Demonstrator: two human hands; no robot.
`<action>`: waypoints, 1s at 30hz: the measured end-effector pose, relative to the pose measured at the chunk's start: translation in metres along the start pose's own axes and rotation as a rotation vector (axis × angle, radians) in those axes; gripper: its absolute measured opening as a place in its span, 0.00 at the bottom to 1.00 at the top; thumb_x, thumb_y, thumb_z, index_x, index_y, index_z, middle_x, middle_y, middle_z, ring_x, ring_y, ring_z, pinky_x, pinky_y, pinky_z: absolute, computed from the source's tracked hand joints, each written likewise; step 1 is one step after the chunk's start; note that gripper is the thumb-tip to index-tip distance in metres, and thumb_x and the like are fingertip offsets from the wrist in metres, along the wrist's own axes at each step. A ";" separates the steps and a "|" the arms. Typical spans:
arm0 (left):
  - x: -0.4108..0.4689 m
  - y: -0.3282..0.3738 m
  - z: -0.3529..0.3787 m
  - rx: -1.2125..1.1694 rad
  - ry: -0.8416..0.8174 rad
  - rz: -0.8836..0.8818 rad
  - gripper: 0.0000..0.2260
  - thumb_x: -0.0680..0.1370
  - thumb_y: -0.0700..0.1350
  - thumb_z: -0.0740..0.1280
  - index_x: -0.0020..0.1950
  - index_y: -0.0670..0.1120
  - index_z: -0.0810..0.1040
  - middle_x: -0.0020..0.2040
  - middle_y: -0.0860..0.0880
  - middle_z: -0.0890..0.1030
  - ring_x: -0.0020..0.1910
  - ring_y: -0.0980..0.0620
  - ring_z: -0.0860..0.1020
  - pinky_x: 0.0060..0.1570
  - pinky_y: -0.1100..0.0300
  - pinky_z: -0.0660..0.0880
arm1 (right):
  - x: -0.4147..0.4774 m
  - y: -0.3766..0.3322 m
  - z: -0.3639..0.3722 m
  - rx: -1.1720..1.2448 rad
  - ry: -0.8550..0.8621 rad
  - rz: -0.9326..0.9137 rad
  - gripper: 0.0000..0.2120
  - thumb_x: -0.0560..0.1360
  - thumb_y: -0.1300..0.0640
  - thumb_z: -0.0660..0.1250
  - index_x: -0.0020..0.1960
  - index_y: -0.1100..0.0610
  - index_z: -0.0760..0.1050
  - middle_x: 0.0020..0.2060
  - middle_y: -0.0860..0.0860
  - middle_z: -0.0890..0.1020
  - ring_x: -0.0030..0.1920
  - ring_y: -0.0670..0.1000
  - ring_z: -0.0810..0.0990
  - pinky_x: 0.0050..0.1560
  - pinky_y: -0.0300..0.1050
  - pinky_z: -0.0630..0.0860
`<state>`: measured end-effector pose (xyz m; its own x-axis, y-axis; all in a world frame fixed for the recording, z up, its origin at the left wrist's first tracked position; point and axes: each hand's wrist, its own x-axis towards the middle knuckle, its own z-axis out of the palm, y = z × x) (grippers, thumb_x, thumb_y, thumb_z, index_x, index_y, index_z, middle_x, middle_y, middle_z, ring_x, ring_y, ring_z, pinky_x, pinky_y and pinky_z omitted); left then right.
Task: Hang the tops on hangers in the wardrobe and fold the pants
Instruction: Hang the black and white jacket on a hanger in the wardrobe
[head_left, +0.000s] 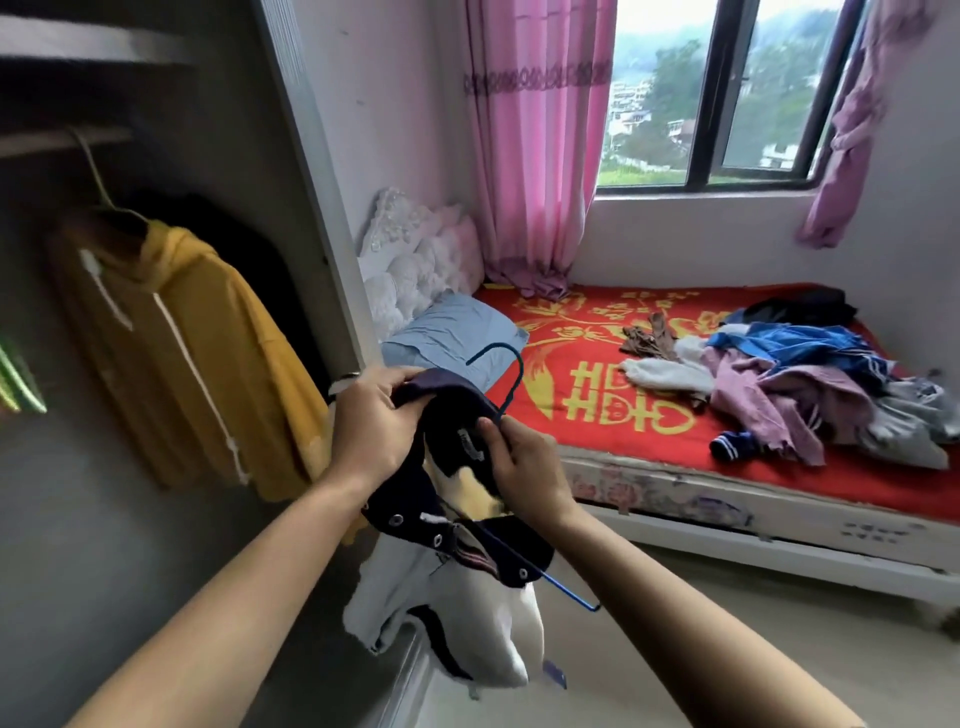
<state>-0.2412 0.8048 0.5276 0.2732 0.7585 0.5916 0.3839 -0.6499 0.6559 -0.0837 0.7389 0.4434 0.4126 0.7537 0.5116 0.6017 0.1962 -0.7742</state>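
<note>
Hoodie (171, 338) hangs at nine o'clock; fingers (402, 375) of left hand (371, 421) and right hand (524, 467) clutch top (457, 597) on hanger (521, 369); pile (810, 379) at three o'clock unsorted.

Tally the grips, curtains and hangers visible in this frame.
Grips: 2, left grip, right grip, both holding the navy-and-white top.
Pink fabric curtains: 2, drawn curtain, tied curtain.
Thin wire hangers: 2, blue hanger, pale hanger.
Total: 6.
Blurred green streaks uncounted.
</note>
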 end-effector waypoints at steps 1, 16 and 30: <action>0.001 0.008 0.002 -0.004 -0.014 0.042 0.11 0.71 0.38 0.76 0.51 0.50 0.86 0.43 0.57 0.81 0.45 0.66 0.78 0.49 0.75 0.71 | 0.001 0.000 0.003 -0.036 -0.058 0.024 0.17 0.82 0.52 0.64 0.35 0.55 0.69 0.26 0.46 0.73 0.27 0.47 0.68 0.33 0.44 0.62; 0.026 0.004 0.000 0.593 -0.315 0.389 0.22 0.77 0.57 0.54 0.62 0.48 0.78 0.46 0.47 0.78 0.52 0.42 0.74 0.58 0.46 0.63 | 0.033 -0.022 -0.038 0.062 0.172 -0.233 0.20 0.81 0.50 0.65 0.32 0.49 0.63 0.24 0.43 0.67 0.26 0.41 0.63 0.29 0.36 0.59; 0.035 -0.020 0.007 0.627 0.002 0.233 0.14 0.77 0.48 0.66 0.61 0.46 0.77 0.42 0.43 0.75 0.46 0.41 0.72 0.47 0.48 0.60 | -0.026 0.085 -0.040 0.010 -0.148 0.838 0.46 0.64 0.37 0.76 0.72 0.62 0.66 0.62 0.58 0.75 0.65 0.59 0.73 0.59 0.50 0.71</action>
<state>-0.2334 0.8446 0.5315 0.4094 0.6015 0.6861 0.7556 -0.6449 0.1145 -0.0154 0.7112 0.3792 0.6251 0.7263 -0.2860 0.1303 -0.4583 -0.8792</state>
